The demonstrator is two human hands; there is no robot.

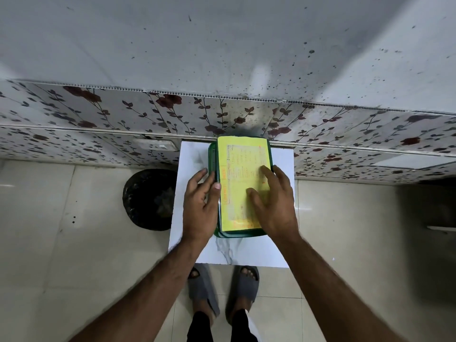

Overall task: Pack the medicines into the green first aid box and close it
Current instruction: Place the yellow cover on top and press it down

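Although the lid looks to be down already, we would not call the job finished, because from above we cannot tell whether it has seated all round. Starting at the left, a black waste bin (148,198) stands on the floor just beside the small white table (190,154), low enough that anything sliding off that edge could drop into it. Next comes our left hand (201,201), fingers spread and loosely curved against the left side of the green first aid box (237,233), thumb tip on the lid's edge; it steadies the box rather than grasping it. The box sits in the middle of the table, its far end touching or nearly touching the floral wall panel (98,112). A yellow printed label (240,174) covers most of the lid. On the right, our right hand (272,201) lies flat and open on the label, pressing down and holding nothing.

No medicines are visible, so we judge them packed inside. The risks we see: uneven pressure from the right hand alone could leave the left edge unlatched; a pack standing proud inside could spring the lid up; and a hard push could skid the box leftwards towards the bin.
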